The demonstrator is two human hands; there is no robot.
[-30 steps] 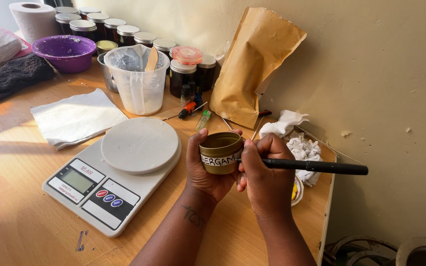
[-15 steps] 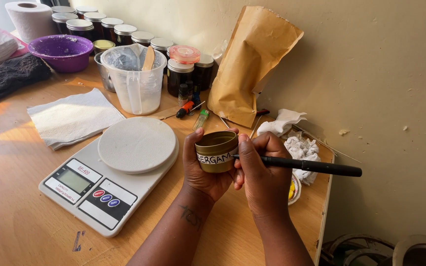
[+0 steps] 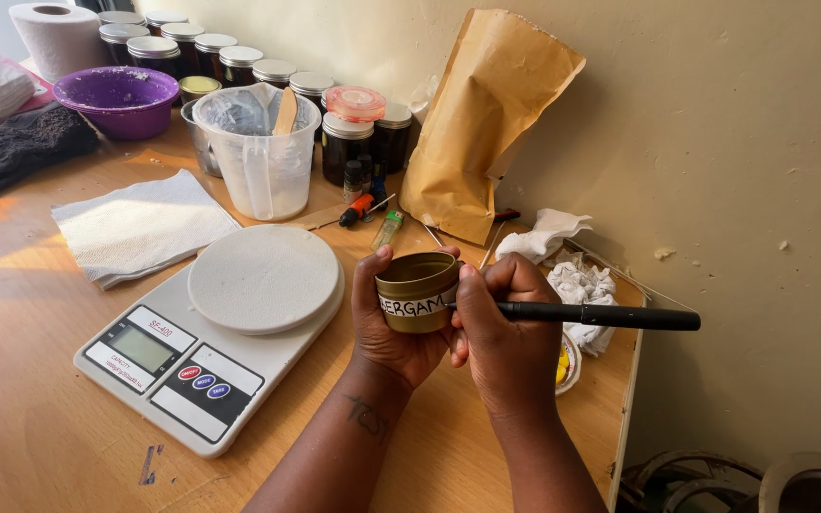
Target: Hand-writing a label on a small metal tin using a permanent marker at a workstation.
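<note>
Open gold tin (image 3: 417, 290) (white label), black pen (image 3: 601, 315)

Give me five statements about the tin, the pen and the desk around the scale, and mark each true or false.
1. The left hand holds a small gold tin. True.
2. The right hand holds a black pen against the tin's label. True.
3. A jar stands on the kitchen scale. False: its round platform is bare.
4. The brown paper bag lies flat on the desk. False: it stands leaning against the wall.
5. A wooden stick stands in the clear plastic jug. True.
</note>
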